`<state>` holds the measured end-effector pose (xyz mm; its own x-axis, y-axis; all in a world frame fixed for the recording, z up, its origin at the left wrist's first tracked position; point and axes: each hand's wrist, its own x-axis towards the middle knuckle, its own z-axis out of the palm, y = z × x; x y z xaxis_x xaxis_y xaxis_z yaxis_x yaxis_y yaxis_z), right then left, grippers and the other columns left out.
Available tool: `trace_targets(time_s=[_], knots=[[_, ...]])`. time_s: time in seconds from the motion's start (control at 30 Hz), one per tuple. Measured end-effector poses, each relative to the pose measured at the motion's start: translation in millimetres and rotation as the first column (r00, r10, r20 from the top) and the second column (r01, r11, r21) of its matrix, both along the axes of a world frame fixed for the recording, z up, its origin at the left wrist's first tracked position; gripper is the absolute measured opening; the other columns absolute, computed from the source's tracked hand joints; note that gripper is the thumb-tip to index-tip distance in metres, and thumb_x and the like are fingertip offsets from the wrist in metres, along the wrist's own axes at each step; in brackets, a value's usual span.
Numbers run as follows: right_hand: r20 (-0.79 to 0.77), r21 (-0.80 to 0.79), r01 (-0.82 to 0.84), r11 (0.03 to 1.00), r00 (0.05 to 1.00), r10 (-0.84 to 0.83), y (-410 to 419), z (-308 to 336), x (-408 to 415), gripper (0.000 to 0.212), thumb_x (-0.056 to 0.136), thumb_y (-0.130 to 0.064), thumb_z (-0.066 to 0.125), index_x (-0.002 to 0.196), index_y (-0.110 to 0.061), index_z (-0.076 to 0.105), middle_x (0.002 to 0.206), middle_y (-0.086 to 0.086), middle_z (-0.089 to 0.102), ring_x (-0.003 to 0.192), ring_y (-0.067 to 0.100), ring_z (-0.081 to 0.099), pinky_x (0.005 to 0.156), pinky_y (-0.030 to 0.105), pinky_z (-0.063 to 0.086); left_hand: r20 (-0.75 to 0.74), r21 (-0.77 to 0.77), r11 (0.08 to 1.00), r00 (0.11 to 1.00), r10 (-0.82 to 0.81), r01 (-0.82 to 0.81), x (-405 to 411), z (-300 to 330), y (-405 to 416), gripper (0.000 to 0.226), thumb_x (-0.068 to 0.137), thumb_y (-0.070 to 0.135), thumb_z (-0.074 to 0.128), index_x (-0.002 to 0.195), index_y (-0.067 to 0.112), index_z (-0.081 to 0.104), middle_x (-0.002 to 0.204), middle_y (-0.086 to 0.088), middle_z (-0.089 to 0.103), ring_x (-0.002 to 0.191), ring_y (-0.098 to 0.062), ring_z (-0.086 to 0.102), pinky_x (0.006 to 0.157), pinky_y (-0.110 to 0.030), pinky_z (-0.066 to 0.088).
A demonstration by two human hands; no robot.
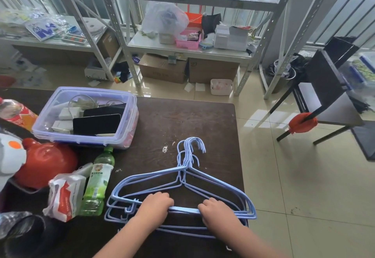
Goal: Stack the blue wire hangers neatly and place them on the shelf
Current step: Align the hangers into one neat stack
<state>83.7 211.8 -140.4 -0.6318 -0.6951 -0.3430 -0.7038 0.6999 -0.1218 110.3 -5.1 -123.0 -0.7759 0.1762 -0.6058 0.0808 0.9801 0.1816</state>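
Several blue wire hangers (213,182) lie in a loose pile on the dark wooden table (182,119), hooks pointing away from me. The pile sits near the table's right edge. My left hand (155,207) grips the bunched bottom bars left of centre, fingers curled over them. My right hand (218,210) grips the same bars right of centre. A few hanger bars lie lower, under my wrists. The white metal shelf (182,47) stands across the floor beyond the table, its middle level crowded with boxes and bags.
A clear plastic bin (129,115) with phones and chargers stands at the back left of the table. A green bottle (97,180), a snack bag (65,194) and a red toy (46,160) lie left of the hangers. A dark chair (324,87) stands on the right.
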Motion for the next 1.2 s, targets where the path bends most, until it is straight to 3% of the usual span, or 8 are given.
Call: trace_targets(time_s=[0.27, 0.43, 0.73, 0.8, 0.9, 1.07, 1.13, 1.2], knots=[[0.030, 0.035, 0.048, 0.998, 0.998, -0.049, -1.5, 5.0, 1.5, 0.038, 0.036, -0.025, 0.082, 0.049, -0.024, 0.046, 0.046, -0.009, 0.047, 0.043, 0.010, 0.048, 0.041, 0.023, 0.016, -0.057, 0.011, 0.999, 0.997, -0.051, 0.051, -2.0, -13.5, -7.3, 0.024, 0.084, 0.010, 0.046, 0.098, 0.018, 0.064, 0.107, -0.003, 0.061, 0.107, -0.027, 0.055, 0.082, -0.037, 0.044], [0.025, -0.001, 0.060, 0.998, 0.998, -0.060, 4.8, 9.4, 4.3, 0.038, 0.038, -0.022, 0.081, 0.053, -0.025, 0.046, 0.047, -0.010, 0.047, 0.043, 0.009, 0.047, 0.042, 0.023, 0.017, -0.077, 0.061, 0.996, 0.995, -0.060, 0.065, 0.7, -9.0, -7.3, 0.017, 0.084, 0.028, 0.056, 0.097, 0.018, 0.061, 0.107, -0.002, 0.060, 0.106, -0.024, 0.053, 0.080, -0.035, 0.041], [0.037, 0.043, 0.116, 0.992, 0.992, -0.118, -2.1, 4.8, -2.7, 0.037, 0.035, -0.033, 0.084, 0.046, -0.022, 0.051, 0.047, -0.011, 0.048, 0.047, 0.005, 0.050, 0.039, 0.021, 0.016, -0.130, -0.041, 0.996, 0.988, -0.082, 0.077, 10.1, -1.6, 9.6, 0.026, 0.082, -0.003, 0.043, 0.102, 0.010, 0.054, 0.110, -0.010, 0.058, 0.107, -0.032, 0.051, 0.073, -0.037, 0.033], [0.055, 0.003, 0.097, 0.995, 0.994, -0.097, -4.8, 9.8, -6.1, 0.020, 0.054, -0.025, 0.079, 0.055, -0.020, 0.059, 0.058, -0.007, 0.051, 0.061, 0.013, 0.056, 0.043, 0.023, 0.025, -0.143, -0.021, 0.999, 0.988, -0.051, 0.049, 14.5, -4.9, 8.9, 0.028, 0.081, -0.004, 0.042, 0.102, 0.012, 0.051, 0.107, -0.011, 0.061, 0.105, -0.034, 0.053, 0.072, -0.034, 0.027], [0.092, -0.042, 0.026, 0.999, 0.995, -0.022, -4.1, 7.2, -9.8, 0.006, 0.078, -0.012, 0.059, 0.079, -0.008, 0.063, 0.083, 0.007, 0.057, 0.083, 0.027, 0.055, 0.057, 0.031, 0.034, -0.163, 0.048, 0.999, 0.987, -0.016, 0.024, 17.6, -6.6, 1.9, 0.026, 0.076, -0.003, 0.048, 0.084, 0.022, 0.045, 0.093, -0.008, 0.065, 0.092, -0.033, 0.061, 0.067, -0.034, 0.033], [0.046, -0.004, 0.009, 1.000, 0.999, -0.009, 7.3, 2.7, -4.0, 0.027, 0.044, -0.027, 0.077, 0.052, -0.024, 0.052, 0.055, -0.013, 0.049, 0.051, 0.006, 0.050, 0.039, 0.020, 0.025, -0.158, -0.089, 0.987, 0.977, -0.144, 0.131, 13.6, -6.1, -2.4, 0.031, 0.041, 0.018, 0.078, 0.060, 0.023, 0.055, 0.054, 0.005, 0.059, 0.051, -0.011, 0.061, 0.046, -0.021, 0.025], [0.048, -0.042, 0.038, 0.998, 0.998, -0.036, 12.6, 2.5, -1.0, 0.022, 0.050, -0.025, 0.072, 0.054, -0.024, 0.050, 0.056, -0.012, 0.050, 0.052, 0.006, 0.050, 0.037, 0.020, 0.032, -0.133, -0.072, 0.993, 0.986, -0.104, 0.095, 13.9, -1.5, 0.5, 0.024, 0.051, 0.017, 0.075, 0.067, 0.021, 0.057, 0.062, 0.004, 0.063, 0.061, -0.016, 0.064, 0.051, -0.023, 0.026], [0.006, -0.126, 0.058, 0.990, 0.998, -0.057, 15.9, 0.9, 1.4, 0.010, 0.060, -0.021, 0.058, 0.057, -0.025, 0.049, 0.058, -0.013, 0.052, 0.055, 0.005, 0.051, 0.039, 0.019, 0.036, -0.111, -0.058, 0.994, 0.989, -0.096, 0.090, 14.8, 1.0, 1.4, 0.016, 0.074, 0.007, 0.054, 0.086, 0.017, 0.057, 0.090, -0.006, 0.067, 0.089, -0.030, 0.063, 0.064, -0.030, 0.030]])
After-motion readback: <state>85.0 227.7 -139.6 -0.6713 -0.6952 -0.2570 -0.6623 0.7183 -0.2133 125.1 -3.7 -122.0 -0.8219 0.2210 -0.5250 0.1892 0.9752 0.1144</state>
